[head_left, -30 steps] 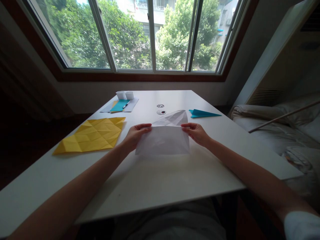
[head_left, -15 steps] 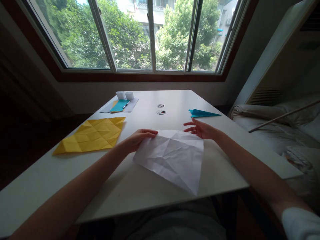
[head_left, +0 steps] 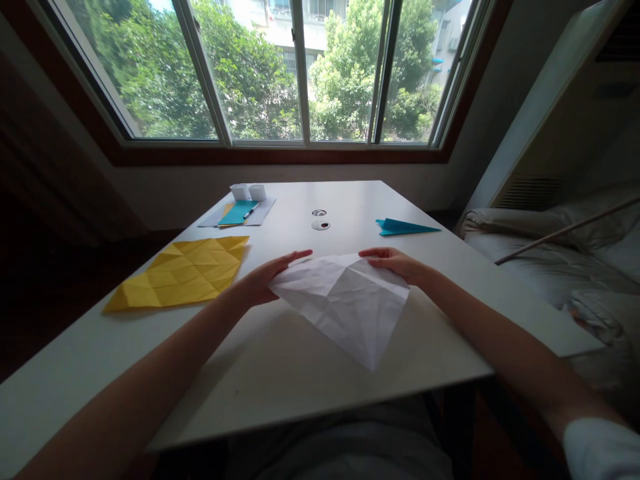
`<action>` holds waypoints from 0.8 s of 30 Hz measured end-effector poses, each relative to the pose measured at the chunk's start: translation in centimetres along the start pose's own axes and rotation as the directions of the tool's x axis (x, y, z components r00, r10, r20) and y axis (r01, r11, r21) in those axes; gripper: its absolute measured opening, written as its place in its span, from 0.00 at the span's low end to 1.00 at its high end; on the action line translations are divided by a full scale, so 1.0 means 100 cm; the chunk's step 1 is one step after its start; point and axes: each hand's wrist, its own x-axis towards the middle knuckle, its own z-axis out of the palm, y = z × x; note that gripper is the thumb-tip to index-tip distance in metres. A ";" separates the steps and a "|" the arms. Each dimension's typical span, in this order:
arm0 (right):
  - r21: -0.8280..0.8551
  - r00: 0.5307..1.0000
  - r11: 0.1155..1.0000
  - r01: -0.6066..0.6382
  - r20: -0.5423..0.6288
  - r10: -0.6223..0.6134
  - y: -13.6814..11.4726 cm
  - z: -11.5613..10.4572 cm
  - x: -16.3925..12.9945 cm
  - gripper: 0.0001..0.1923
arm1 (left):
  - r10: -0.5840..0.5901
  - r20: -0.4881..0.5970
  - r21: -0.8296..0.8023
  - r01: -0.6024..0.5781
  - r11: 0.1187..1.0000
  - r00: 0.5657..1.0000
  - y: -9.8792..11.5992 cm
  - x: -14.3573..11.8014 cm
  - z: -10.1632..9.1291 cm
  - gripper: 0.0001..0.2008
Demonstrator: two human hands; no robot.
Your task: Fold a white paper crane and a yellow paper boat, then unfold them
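Both hands on one creased white paper sheet (head_left: 350,303), mid white tabletop (head_left: 280,373), straight ahead of me. Left hand (head_left: 265,277) lies flat-fingered at the sheet's far-left corner, fingers stretched over the edge; right hand (head_left: 395,262) rests at the far-right corner, fingers loosely curled on it. I cannot tell whether either pinches the paper or only presses it. Sheet sits as a diamond: long axis runs from the far edge between the hands to a near point aimed at me, slightly right. Hands about equally close to it. Count: one yellow creased paper square (head_left: 183,280) on the left, one blue folded paper dart (head_left: 405,227) far right, two small white cups (head_left: 249,192) far left.
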 end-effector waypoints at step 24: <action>-0.095 0.910 0.936 0.339 -0.221 -0.352 0.016 0.032 0.006 0.20 | 0.333 -0.213 0.071 -0.325 0.943 0.919 -0.016 0.019 0.000 0.21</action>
